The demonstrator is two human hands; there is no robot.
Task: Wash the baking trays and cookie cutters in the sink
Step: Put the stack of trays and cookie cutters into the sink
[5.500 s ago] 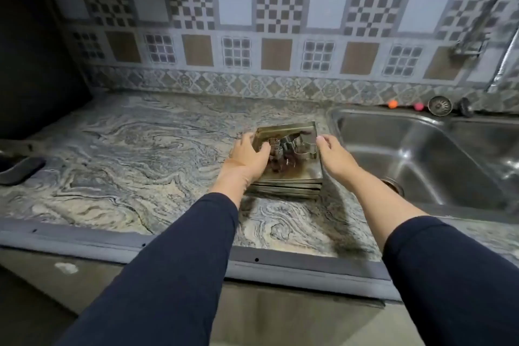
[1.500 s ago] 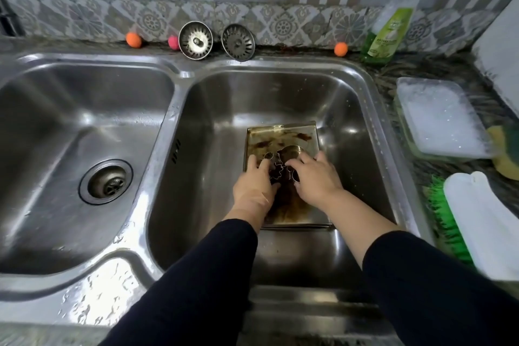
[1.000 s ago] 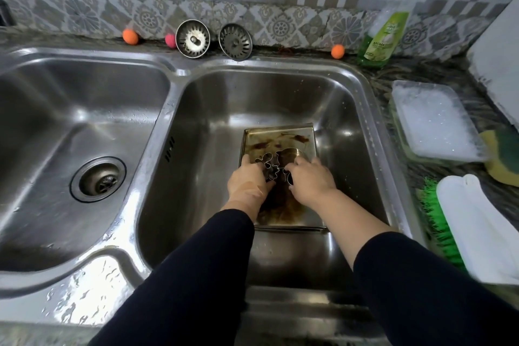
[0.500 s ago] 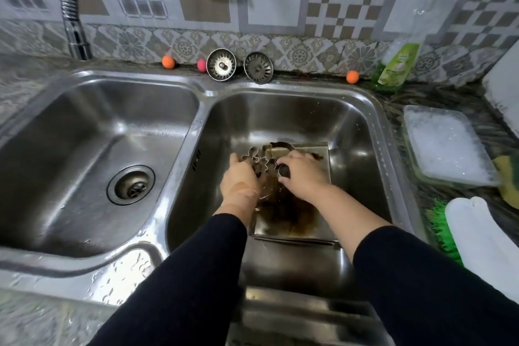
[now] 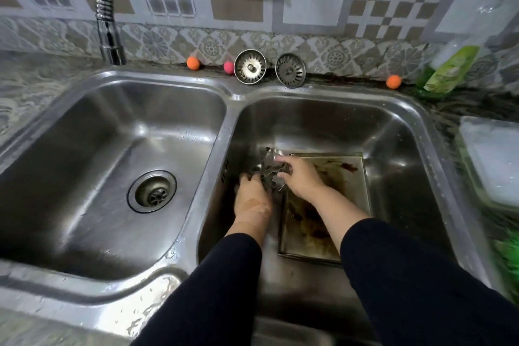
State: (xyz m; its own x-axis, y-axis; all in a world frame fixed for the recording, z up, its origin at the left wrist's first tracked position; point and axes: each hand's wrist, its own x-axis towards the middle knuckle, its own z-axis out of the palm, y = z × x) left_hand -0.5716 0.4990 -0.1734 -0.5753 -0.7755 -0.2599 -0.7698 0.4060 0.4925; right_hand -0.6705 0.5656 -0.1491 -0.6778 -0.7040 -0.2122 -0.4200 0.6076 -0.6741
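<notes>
A stack of greasy square baking trays (image 5: 345,177) lies on the floor of the right basin of the steel double sink (image 5: 233,98). A bunch of metal cookie cutters (image 5: 268,170) is held just left of the trays, over the basin floor. My left hand (image 5: 251,196) grips the bunch from below and my right hand (image 5: 297,177) grips it from the right, fingers curled over it. The cutters are blurred, so single shapes are hard to tell.
The left basin has an open drain (image 5: 153,191). A flexible tap hose (image 5: 106,8) hangs at the back left. Two sink strainers (image 5: 250,67), small balls (image 5: 193,62) and a green soap bottle (image 5: 446,70) line the back ledge. A plastic container (image 5: 494,160) sits right.
The trays went from the counter into the right basin. Over the last second both hands gathered the cookie cutters off the top tray and moved them left, off the tray.
</notes>
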